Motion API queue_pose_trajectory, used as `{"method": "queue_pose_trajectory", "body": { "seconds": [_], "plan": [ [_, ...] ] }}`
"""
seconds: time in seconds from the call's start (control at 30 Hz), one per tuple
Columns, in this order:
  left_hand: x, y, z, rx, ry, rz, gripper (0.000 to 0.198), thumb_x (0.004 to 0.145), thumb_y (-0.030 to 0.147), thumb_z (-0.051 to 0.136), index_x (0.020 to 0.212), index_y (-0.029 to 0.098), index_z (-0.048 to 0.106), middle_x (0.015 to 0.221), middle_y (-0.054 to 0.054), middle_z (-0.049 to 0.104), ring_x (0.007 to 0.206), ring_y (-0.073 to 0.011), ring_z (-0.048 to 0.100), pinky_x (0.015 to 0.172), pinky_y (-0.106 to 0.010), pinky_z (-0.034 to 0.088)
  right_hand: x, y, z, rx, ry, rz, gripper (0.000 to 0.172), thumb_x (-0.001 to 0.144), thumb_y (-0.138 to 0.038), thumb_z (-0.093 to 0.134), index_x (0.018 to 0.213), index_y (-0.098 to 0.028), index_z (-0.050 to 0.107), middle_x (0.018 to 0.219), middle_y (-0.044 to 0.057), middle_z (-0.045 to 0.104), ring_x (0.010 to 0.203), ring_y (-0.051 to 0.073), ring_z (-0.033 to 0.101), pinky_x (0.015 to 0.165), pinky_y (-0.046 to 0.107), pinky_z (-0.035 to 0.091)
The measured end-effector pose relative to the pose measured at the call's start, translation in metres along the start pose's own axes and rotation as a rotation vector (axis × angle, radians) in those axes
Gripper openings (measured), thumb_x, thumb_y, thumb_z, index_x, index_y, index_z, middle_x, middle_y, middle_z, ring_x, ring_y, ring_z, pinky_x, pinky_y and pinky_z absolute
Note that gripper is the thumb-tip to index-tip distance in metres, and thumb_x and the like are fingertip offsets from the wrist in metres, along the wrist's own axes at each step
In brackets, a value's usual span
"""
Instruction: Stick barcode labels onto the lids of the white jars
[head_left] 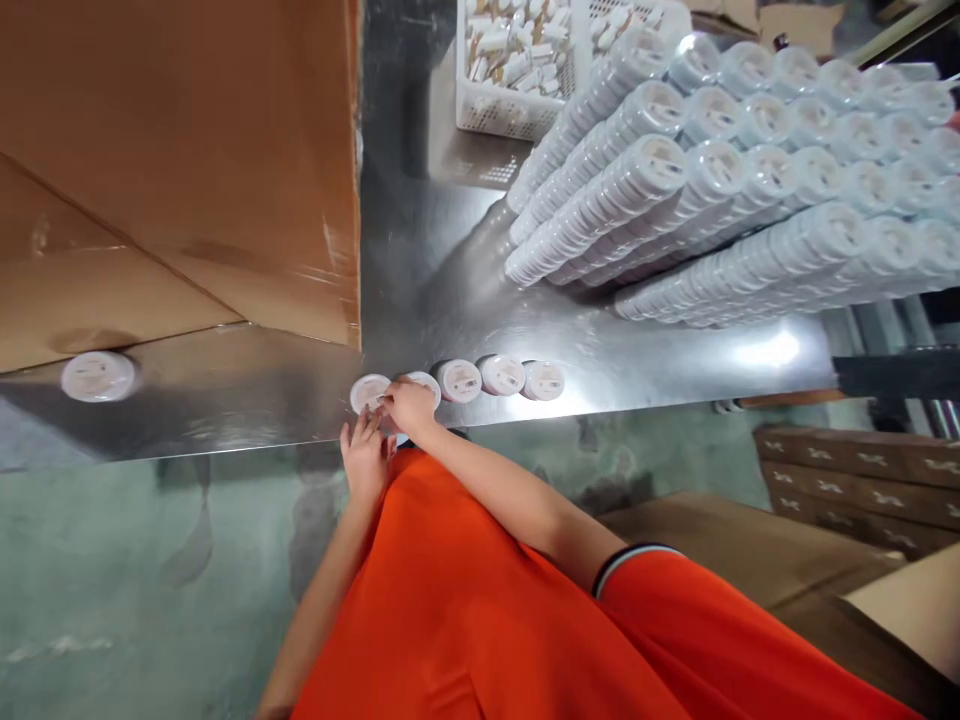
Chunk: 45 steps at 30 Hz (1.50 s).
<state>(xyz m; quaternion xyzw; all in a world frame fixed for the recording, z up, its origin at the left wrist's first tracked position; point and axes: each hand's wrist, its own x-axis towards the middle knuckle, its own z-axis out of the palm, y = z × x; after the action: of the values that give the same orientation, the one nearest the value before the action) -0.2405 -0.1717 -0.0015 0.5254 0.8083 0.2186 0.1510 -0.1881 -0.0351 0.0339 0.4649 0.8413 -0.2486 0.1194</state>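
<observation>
My left hand (366, 462) is at the table's front edge, its bent fingers gathered just below a round white container (370, 391) with a printed top. My right hand (413, 406) reaches in from the right, thumb and finger pinched together over that container's top. Whatever small thing lies between the fingers of either hand is too small to make out. A second round container (427, 384) is partly hidden behind my right hand. Farther right in the same row stand three similar containers, the nearest one (460, 381) beside it.
Many stacked columns of white round containers (660, 165) stand at the back right. White plastic baskets (499, 115) hold small white-capped pieces. A large cardboard box (180, 170) covers the left of the metal table (420, 310). One lone container (98, 377) sits at far left. Brown cartons (862, 465) stand below right.
</observation>
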Motion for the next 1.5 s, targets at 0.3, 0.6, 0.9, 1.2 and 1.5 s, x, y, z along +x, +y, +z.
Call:
{"method": "queue_pose_trajectory", "body": {
  "seconds": [0.3, 0.6, 0.9, 1.2, 1.5],
  "plan": [
    [0.000, 0.004, -0.004, 0.005, -0.039, -0.034, 0.023, 0.090, 0.023, 0.054, 0.069, 0.022, 0.062, 0.132, -0.009, 0.066, 0.136, -0.0304, 0.049, 0.111, -0.054, 0.032, 0.014, 0.005, -0.016, -0.162, -0.060, 0.050, 0.033, 0.094, -0.040, 0.055, 0.112, -0.016, 0.069, 0.115, 0.018, 0.067, 0.102, 0.027, 0.066, 0.090, 0.041, 0.041],
    [0.003, 0.004, -0.010, -0.113, -0.027, -0.110, 0.026, 0.089, 0.024, 0.054, 0.065, 0.023, 0.064, 0.129, -0.007, 0.067, 0.134, -0.0290, 0.051, 0.116, -0.056, 0.026, 0.017, 0.009, -0.023, -0.043, -0.092, 0.056, 0.023, 0.093, -0.020, 0.052, 0.100, -0.018, 0.074, 0.109, 0.012, 0.072, 0.098, 0.023, 0.067, 0.086, 0.034, 0.043],
    [-0.005, 0.019, -0.030, -0.810, 0.295, -0.385, 0.034, 0.084, 0.047, 0.059, 0.072, 0.017, 0.070, 0.097, -0.011, 0.077, 0.094, -0.0245, 0.070, 0.088, -0.036, 0.054, -0.046, 0.026, -0.011, 0.958, -0.163, -0.384, 0.023, 0.077, -0.020, 0.068, 0.099, -0.016, 0.067, 0.092, 0.002, 0.070, 0.080, 0.014, 0.064, 0.070, 0.023, 0.047],
    [-0.009, 0.031, -0.030, -1.052, 0.211, -0.386, 0.040, 0.067, 0.052, 0.078, 0.084, 0.017, 0.067, 0.086, -0.007, 0.072, 0.082, -0.0192, 0.066, 0.079, -0.032, 0.053, -0.064, 0.029, -0.009, 1.076, -0.063, -0.342, 0.014, 0.076, -0.008, 0.055, 0.086, -0.018, 0.056, 0.074, -0.005, 0.058, 0.068, 0.010, 0.055, 0.066, 0.022, 0.042],
    [-0.025, 0.006, -0.022, -0.897, 0.288, -0.481, 0.042, 0.077, 0.058, 0.063, 0.064, 0.018, 0.057, 0.062, 0.001, 0.058, 0.062, -0.0124, 0.052, 0.063, -0.025, 0.043, -0.069, 0.024, 0.009, 0.903, -0.017, -0.257, 0.011, 0.082, -0.019, 0.058, 0.093, -0.018, 0.061, 0.074, -0.002, 0.064, 0.069, 0.013, 0.060, 0.070, 0.026, 0.046]
  ]
}}
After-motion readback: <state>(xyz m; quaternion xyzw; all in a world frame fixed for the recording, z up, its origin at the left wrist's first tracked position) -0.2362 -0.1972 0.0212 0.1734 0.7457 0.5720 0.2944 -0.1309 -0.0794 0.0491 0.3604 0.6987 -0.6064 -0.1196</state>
